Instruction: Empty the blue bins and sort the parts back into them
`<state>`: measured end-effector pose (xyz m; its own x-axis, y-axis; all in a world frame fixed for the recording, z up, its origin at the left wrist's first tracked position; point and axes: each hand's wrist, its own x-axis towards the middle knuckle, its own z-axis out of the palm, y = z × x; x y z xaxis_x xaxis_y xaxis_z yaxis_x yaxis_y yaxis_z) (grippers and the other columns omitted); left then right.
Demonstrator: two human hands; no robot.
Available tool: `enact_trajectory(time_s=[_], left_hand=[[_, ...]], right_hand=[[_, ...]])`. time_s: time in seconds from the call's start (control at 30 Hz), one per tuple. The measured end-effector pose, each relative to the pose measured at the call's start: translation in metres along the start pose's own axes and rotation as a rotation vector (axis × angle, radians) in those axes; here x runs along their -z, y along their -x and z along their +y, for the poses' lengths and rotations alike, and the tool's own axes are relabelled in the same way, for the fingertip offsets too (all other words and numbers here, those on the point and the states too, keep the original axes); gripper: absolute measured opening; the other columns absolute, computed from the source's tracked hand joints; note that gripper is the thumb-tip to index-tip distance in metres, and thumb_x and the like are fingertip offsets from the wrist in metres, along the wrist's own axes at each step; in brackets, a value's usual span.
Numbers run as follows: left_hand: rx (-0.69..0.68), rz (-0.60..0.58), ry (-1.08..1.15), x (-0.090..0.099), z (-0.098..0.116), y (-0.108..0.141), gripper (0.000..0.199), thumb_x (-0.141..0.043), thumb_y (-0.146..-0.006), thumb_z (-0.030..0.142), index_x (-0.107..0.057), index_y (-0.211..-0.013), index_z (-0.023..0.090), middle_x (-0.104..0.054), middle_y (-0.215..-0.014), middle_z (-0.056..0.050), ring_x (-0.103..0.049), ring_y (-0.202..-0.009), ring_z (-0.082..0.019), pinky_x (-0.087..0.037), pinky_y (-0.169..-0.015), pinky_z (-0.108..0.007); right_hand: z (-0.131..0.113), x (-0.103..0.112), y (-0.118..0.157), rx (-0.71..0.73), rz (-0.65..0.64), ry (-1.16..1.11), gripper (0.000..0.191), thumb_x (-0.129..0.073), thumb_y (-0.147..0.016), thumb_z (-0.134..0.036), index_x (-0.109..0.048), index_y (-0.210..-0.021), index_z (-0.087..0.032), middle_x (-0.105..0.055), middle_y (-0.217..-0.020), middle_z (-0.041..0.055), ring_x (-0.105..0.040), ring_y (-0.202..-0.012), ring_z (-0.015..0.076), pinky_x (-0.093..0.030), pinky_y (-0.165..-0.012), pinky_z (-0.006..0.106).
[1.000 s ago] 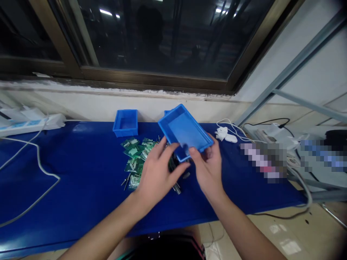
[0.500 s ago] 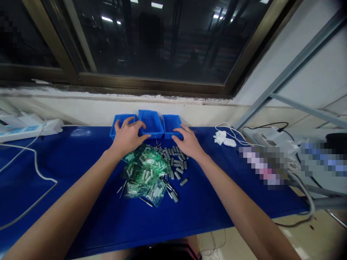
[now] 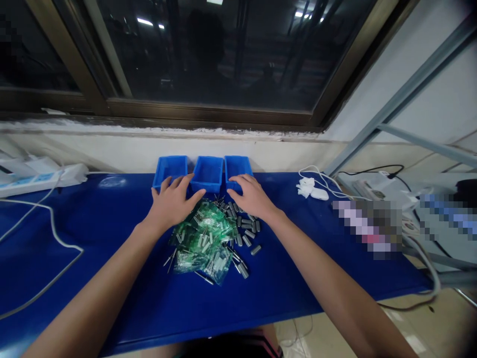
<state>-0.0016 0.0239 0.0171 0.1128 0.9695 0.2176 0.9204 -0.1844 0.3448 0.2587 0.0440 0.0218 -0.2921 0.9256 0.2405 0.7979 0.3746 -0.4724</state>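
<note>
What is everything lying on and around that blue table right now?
bins: three, blue, side by side at the table's far edge under the window
small bags: a heap, clear green, mid-table
metal cylinders: many, grey, right of the bags
table: one, blue top
power strip: one, white, far left
cable: one, grey-white, left side
white cord bundle: one, right of the bins
window: one, dark, behind
left hand: flat, fingers at the bins
right hand: flat, over the cylinders
</note>
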Motion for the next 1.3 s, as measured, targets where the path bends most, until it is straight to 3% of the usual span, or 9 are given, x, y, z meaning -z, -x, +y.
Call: enact_trajectory(time_s=[0.27, 0.47, 0.57, 0.7, 0.8, 0.9, 1.1, 1.23, 1.3], left_hand=[[-0.104, 0.035, 0.04, -0.005, 0.002, -0.004, 0.051, -0.044, -0.11, 0.053, -0.066, -0.143, 0.021, -0.066, -0.151, -0.017, -0.046, -0.153, -0.043, -0.026, -0.119, -0.087], [-0.096, 0.045, 0.04, -0.012, 0.002, -0.003, 0.057, -0.043, -0.109, 0.058, -0.06, -0.152, 0.025, -0.058, -0.162, -0.017, -0.039, -0.158, -0.044, -0.018, -0.121, -0.089], [-0.088, 0.04, 0.024, -0.016, 0.002, -0.001, 0.066, -0.042, -0.109, 0.065, -0.051, -0.163, 0.028, -0.049, -0.169, -0.016, -0.027, -0.163, -0.049, -0.01, -0.119, -0.093], [-0.148, 0.148, -0.032, -0.005, 0.007, 0.01, 0.07, -0.043, -0.109, 0.068, -0.045, -0.168, 0.03, -0.032, -0.179, -0.014, -0.011, -0.167, -0.052, 0.002, -0.121, -0.091], [-0.269, 0.204, -0.01, 0.017, 0.012, 0.028, 0.063, -0.047, -0.109, 0.063, -0.057, -0.159, 0.026, -0.047, -0.168, -0.015, -0.029, -0.161, -0.047, -0.017, -0.13, -0.077], [-0.41, 0.163, 0.08, 0.04, 0.014, 0.054, 0.054, -0.048, -0.11, 0.056, -0.066, -0.146, 0.02, -0.068, -0.14, -0.014, -0.061, -0.133, -0.037, -0.048, -0.118, -0.056], [-0.47, 0.086, 0.156, 0.06, 0.013, 0.144, 0.025, -0.054, -0.11, 0.036, -0.07, -0.127, 0.027, -0.075, -0.118, -0.007, -0.075, -0.102, -0.026, -0.061, -0.089, -0.041], [-0.384, 0.25, 0.306, 0.033, 0.013, 0.242, 0.041, -0.065, -0.096, 0.018, -0.065, -0.131, 0.039, -0.074, -0.091, -0.001, -0.07, -0.074, -0.024, -0.058, -0.064, -0.04], [-0.4, 0.157, 0.428, 0.0, 0.007, 0.288, 0.036, -0.059, -0.095, 0.016, -0.067, -0.124, 0.036, -0.07, -0.078, -0.001, -0.066, -0.065, -0.024, -0.055, -0.057, -0.039]], right_hand=[[-0.005, -0.009, -0.009, -0.029, 0.016, 0.003, 0.028, -0.065, -0.104, -0.042, -0.066, -0.122, -0.021, -0.075, -0.128, 0.0125, -0.066, -0.126, 0.0353, -0.051, -0.103, 0.053], [0.003, -0.022, -0.025, -0.061, 0.097, -0.002, 0.02, -0.063, -0.105, -0.041, -0.068, -0.109, -0.023, -0.079, -0.113, 0.0082, -0.072, -0.106, 0.0306, -0.052, -0.094, 0.049], [0.001, -0.023, -0.025, -0.061, 0.118, 0.001, 0.02, -0.065, -0.103, -0.041, -0.069, -0.111, -0.023, -0.078, -0.119, 0.0087, -0.068, -0.12, 0.0337, -0.048, -0.106, 0.057], [-0.018, -0.005, 0.003, -0.015, 0.272, 0.079, 0.036, -0.07, -0.101, -0.048, -0.07, -0.127, -0.024, -0.072, -0.141, 0.0115, -0.044, -0.152, 0.0436, -0.024, -0.123, 0.075], [-0.043, 0.015, 0.052, 0.126, 0.294, 0.025, 0.03, -0.065, -0.103, -0.041, -0.071, -0.126, -0.023, -0.075, -0.133, 0.0097, -0.056, -0.14, 0.0353, -0.044, -0.115, 0.057], [-0.063, 0.023, 0.109, 0.205, 0.211, -0.001, 0.02, -0.063, -0.104, -0.037, -0.074, -0.111, -0.022, -0.079, -0.108, 0.0067, -0.067, -0.104, 0.0261, -0.054, -0.093, 0.044], [-0.079, 0.011, 0.175, 0.235, 0.054, 0.195, 0.016, -0.065, -0.101, -0.029, -0.073, -0.112, -0.02, -0.077, -0.106, 0.0071, -0.067, -0.102, 0.0297, -0.053, -0.081, 0.047], [-0.09, -0.013, 0.233, 0.361, 0.261, -0.01, 0.023, -0.068, -0.086, -0.007, -0.067, -0.103, -0.021, -0.069, -0.078, 0.0019, -0.058, -0.071, 0.0197, -0.049, -0.066, 0.039], [-0.089, -0.044, 0.268, 0.396, 0.224, -0.181, 0.027, -0.062, -0.082, -0.007, -0.069, -0.101, -0.025, -0.062, -0.067, -0.0017, -0.056, -0.063, 0.0183, -0.054, -0.069, 0.038]])
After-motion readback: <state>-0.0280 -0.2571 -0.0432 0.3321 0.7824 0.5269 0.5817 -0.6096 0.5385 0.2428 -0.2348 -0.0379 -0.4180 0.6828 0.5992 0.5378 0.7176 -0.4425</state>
